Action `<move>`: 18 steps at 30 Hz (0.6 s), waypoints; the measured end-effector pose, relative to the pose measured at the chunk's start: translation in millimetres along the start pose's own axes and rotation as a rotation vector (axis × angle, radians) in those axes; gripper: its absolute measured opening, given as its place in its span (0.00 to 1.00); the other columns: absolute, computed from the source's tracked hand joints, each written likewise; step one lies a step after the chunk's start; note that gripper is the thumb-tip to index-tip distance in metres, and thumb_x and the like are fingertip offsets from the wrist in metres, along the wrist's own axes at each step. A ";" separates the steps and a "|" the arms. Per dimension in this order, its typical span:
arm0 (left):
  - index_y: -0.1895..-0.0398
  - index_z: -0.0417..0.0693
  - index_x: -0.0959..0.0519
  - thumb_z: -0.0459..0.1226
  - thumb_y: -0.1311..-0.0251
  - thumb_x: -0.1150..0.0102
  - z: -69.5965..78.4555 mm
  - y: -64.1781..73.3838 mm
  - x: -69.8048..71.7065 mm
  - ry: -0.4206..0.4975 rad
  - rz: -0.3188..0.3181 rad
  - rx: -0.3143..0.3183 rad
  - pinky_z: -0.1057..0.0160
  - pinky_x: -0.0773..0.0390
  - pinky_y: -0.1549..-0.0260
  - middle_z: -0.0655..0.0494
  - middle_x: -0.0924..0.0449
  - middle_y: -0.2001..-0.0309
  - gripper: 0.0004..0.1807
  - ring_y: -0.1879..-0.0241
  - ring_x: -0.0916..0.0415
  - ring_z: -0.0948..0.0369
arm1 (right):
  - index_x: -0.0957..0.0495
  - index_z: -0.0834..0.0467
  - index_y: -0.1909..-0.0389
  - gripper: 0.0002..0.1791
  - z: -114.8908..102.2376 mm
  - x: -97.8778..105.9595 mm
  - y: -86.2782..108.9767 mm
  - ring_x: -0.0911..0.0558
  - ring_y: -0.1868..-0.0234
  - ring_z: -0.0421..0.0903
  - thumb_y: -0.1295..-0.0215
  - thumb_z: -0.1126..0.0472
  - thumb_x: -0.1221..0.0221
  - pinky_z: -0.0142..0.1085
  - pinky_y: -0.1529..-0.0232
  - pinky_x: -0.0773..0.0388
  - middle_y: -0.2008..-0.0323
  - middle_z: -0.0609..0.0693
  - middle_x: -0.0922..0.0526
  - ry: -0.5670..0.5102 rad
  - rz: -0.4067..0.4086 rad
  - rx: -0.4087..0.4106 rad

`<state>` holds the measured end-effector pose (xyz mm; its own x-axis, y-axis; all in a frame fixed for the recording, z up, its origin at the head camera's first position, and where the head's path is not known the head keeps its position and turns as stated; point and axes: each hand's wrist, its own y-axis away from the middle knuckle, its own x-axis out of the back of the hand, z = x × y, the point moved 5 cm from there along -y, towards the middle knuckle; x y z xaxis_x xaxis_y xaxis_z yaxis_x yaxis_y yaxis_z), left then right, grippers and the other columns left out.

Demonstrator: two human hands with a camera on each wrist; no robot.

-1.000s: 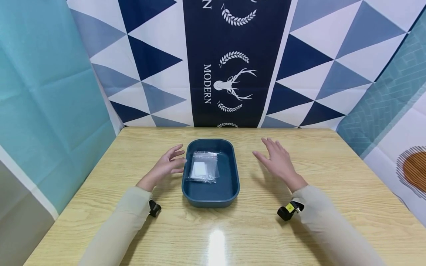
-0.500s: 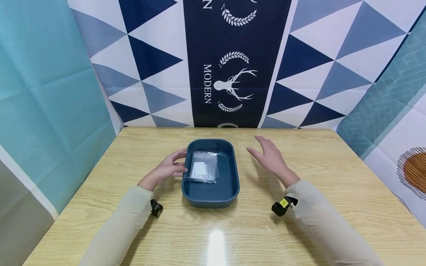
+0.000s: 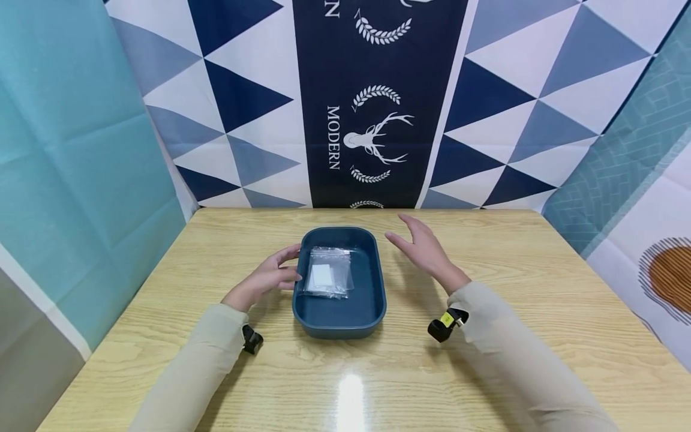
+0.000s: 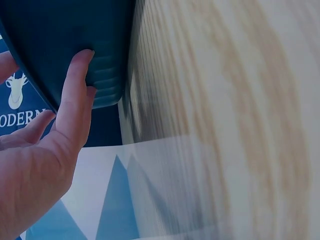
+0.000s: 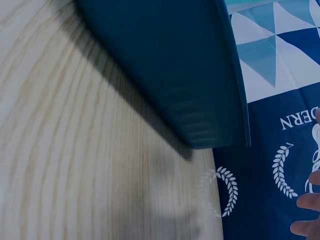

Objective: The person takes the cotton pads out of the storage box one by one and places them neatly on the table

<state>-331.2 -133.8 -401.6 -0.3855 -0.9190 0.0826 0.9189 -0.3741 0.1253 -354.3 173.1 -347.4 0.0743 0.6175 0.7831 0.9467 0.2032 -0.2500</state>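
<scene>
A dark blue rectangular plastic bin (image 3: 339,313) stands on the table, with a small stack of clear zip bags (image 3: 340,270) lying in its left half. On top of the bags shows a white square label (image 3: 323,275). My left hand (image 3: 270,275) is at the bin's left side; in the left wrist view its extended fingers (image 4: 73,90) lie against the outer wall, near ribbed lines. To the right of the bin, my right hand (image 3: 428,247) is held apart from it, thumb and fingers spread. Only fingertips (image 5: 309,201) of that hand show in the right wrist view.
The light wood table (image 3: 227,372) reaches back to a patterned cloth (image 3: 378,72) with triangles and a deer print. Teal cloth (image 3: 81,150) hangs at the left. Black wrist cameras sit at both sleeves; the right one (image 3: 445,324) has a yellow tag.
My left hand has come in to the bin's left wall. My right hand has moved left and slightly away from me, closer to the bin. Bin and bags stay in place.
</scene>
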 end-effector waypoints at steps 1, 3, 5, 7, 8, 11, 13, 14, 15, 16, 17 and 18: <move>0.28 0.48 0.49 0.24 0.45 0.49 -0.2 0.1 0.0 0.000 0.005 0.006 0.55 0.22 0.56 0.44 0.48 0.31 0.41 0.39 0.38 0.45 | 0.46 0.61 0.30 0.41 -1.9 -0.3 -1.5 0.47 0.32 0.58 0.35 0.38 0.52 0.52 0.34 0.50 0.32 0.61 0.45 -0.006 -0.001 0.001; 0.28 0.49 0.49 0.24 0.45 0.48 -0.7 0.4 0.2 -0.002 0.012 0.013 0.55 0.22 0.56 0.45 0.48 0.31 0.41 0.39 0.38 0.45 | 0.46 0.61 0.30 0.41 -5.5 -0.8 -3.6 0.47 0.32 0.57 0.35 0.40 0.51 0.51 0.34 0.50 0.32 0.60 0.45 -0.020 -0.004 0.002; 0.28 0.49 0.49 0.24 0.45 0.48 -0.8 0.7 0.4 0.002 0.013 0.014 0.54 0.22 0.56 0.45 0.48 0.31 0.41 0.39 0.38 0.45 | 0.46 0.61 0.30 0.40 -9.3 -1.3 -5.4 0.47 0.32 0.57 0.35 0.41 0.50 0.51 0.34 0.50 0.31 0.60 0.45 -0.026 -0.005 0.003; 0.28 0.49 0.49 0.24 0.46 0.48 -0.9 0.7 0.6 0.003 0.014 0.016 0.54 0.23 0.55 0.45 0.48 0.31 0.41 0.39 0.38 0.45 | 0.46 0.60 0.30 0.40 -12.7 -2.1 -7.3 0.47 0.32 0.57 0.35 0.41 0.49 0.52 0.34 0.50 0.31 0.59 0.45 -0.032 -0.008 0.000; 0.28 0.49 0.49 0.24 0.46 0.48 -1.0 0.7 0.7 0.003 0.014 0.017 0.54 0.23 0.55 0.45 0.48 0.31 0.41 0.39 0.38 0.45 | 0.46 0.60 0.30 0.40 -14.4 -2.6 -8.2 0.47 0.32 0.57 0.35 0.41 0.49 0.52 0.34 0.49 0.31 0.59 0.46 -0.036 -0.011 -0.004; 0.28 0.49 0.49 0.24 0.46 0.48 -1.0 0.6 1.0 0.007 0.016 0.018 0.54 0.23 0.55 0.45 0.48 0.31 0.41 0.39 0.38 0.45 | 0.47 0.57 0.29 0.40 -19.5 -4.2 -11.3 0.47 0.31 0.57 0.36 0.40 0.50 0.53 0.35 0.49 0.31 0.59 0.46 -0.039 -0.018 -0.011; 0.28 0.49 0.49 0.24 0.46 0.48 -0.7 0.8 1.0 0.010 0.016 0.018 0.54 0.23 0.55 0.45 0.48 0.31 0.41 0.39 0.38 0.45 | 0.46 0.56 0.29 0.40 -23.3 -5.2 -13.4 0.47 0.31 0.57 0.36 0.40 0.49 0.53 0.35 0.49 0.30 0.58 0.46 -0.049 -0.022 -0.012; 0.28 0.49 0.49 0.24 0.46 0.48 -0.6 0.9 0.9 0.012 0.015 0.017 0.54 0.23 0.55 0.45 0.48 0.31 0.41 0.39 0.38 0.45 | 0.46 0.57 0.29 0.40 -25.1 -5.9 -14.7 0.47 0.32 0.57 0.36 0.41 0.49 0.54 0.35 0.49 0.31 0.58 0.46 -0.051 -0.024 -0.009; 0.28 0.49 0.48 0.24 0.46 0.48 -0.7 1.0 1.0 0.014 0.016 0.018 0.54 0.23 0.55 0.45 0.48 0.31 0.41 0.39 0.38 0.45 | 0.46 0.57 0.29 0.39 -27.0 -6.6 -15.8 0.47 0.32 0.56 0.36 0.41 0.49 0.54 0.35 0.49 0.31 0.58 0.46 -0.054 -0.026 -0.007; 0.28 0.49 0.48 0.24 0.46 0.48 -0.7 1.1 1.0 0.014 0.016 0.017 0.54 0.23 0.55 0.45 0.48 0.31 0.41 0.39 0.37 0.45 | 0.46 0.57 0.30 0.39 -29.0 -7.4 -16.9 0.46 0.32 0.56 0.36 0.42 0.48 0.53 0.35 0.48 0.31 0.58 0.46 -0.057 -0.027 -0.004; 0.28 0.49 0.48 0.24 0.46 0.48 -0.7 1.2 0.9 0.015 0.017 0.016 0.54 0.23 0.55 0.45 0.48 0.31 0.41 0.39 0.37 0.45 | 0.45 0.57 0.30 0.39 -31.1 -8.1 -17.9 0.46 0.32 0.56 0.36 0.42 0.48 0.53 0.35 0.48 0.31 0.58 0.45 -0.059 -0.029 0.000; 0.28 0.49 0.48 0.24 0.46 0.48 -0.9 1.1 0.9 0.015 0.017 0.017 0.54 0.23 0.56 0.45 0.48 0.31 0.41 0.39 0.37 0.45 | 0.45 0.57 0.30 0.39 -33.2 -9.0 -18.9 0.46 0.32 0.56 0.36 0.42 0.48 0.53 0.35 0.48 0.31 0.58 0.45 -0.066 -0.031 0.002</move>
<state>-330.4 -135.2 -402.3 -0.3681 -0.9271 0.0698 0.9238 -0.3562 0.1405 -362.4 138.5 -330.9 0.0236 0.6598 0.7511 0.9476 0.2247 -0.2272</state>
